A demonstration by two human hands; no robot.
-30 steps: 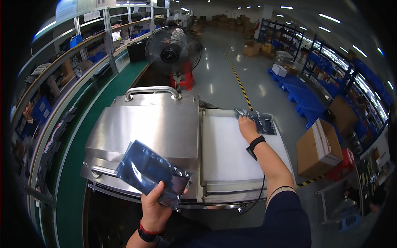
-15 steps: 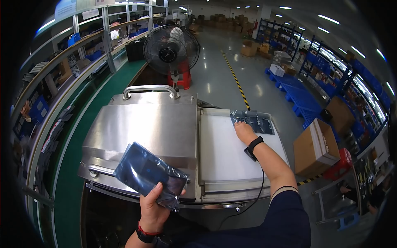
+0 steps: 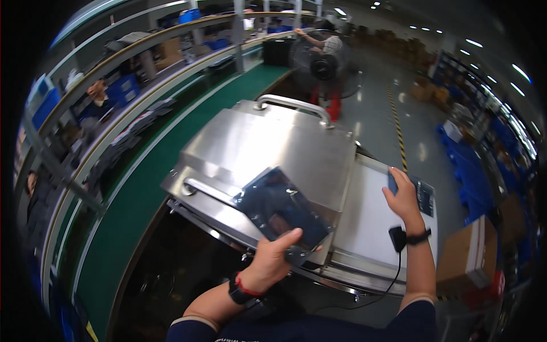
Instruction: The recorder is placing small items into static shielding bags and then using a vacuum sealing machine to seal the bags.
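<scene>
My left hand [image 3: 269, 263] grips a dark, shiny antistatic bag [image 3: 268, 199] by its lower end, thumb on top; whether there is more than one bag in the grip I cannot tell. The held bag is tilted above the front of a stainless steel machine cover [image 3: 273, 134]. On the white surface [image 3: 364, 208] at the machine's right lies more dark bag material [image 3: 425, 199]. My right hand [image 3: 403, 196] is over the near-left part of that material, thumb and fingers apart. Whether the fingertips touch it is not clear.
The steel cover has bar handles at the front [image 3: 211, 191] and back [image 3: 293, 104]. A black cable [image 3: 393, 279] hangs from my right wrist. Beyond are a fan [image 3: 323, 65], a green bench [image 3: 228, 94], a cardboard box [image 3: 467, 256] and blue pallets [image 3: 470, 171]. People sit at the left shelving.
The view has swung left, so the machine appears further right. My right hand's fingers, earlier bent down onto the bags on the white surface, have spread. My left hand still holds its bag.
</scene>
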